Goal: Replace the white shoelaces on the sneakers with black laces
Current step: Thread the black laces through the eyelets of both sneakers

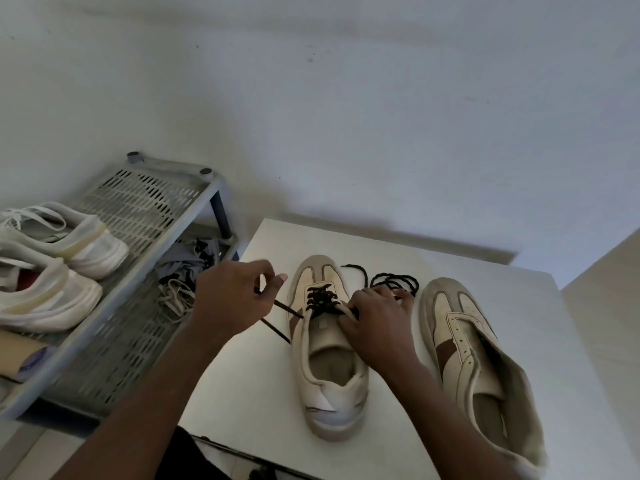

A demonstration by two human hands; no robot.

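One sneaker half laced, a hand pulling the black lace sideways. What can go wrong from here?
1. The left hand pulls the black lace sideways while its other end lies in a loose coil beside the toe; overpulling likely leaves uneven ends.
2. That coil sits by the right hand and the unlaced sneaker, so it may snag or knot.
3. Only the right hand steadies the half-laced sneaker; it could slide on the table.

The middle sneaker point(329, 368) and the right sneaker point(478, 358) lie side by side on the desk point(249, 375), toes pointing away. Loose lace point(394, 282) lies coiled behind and between their toes. Left of the desk stands a rack point(138, 202), with a pair of shoes point(52, 265) on its upper shelf and a heap of laces point(176, 299) on the lower.
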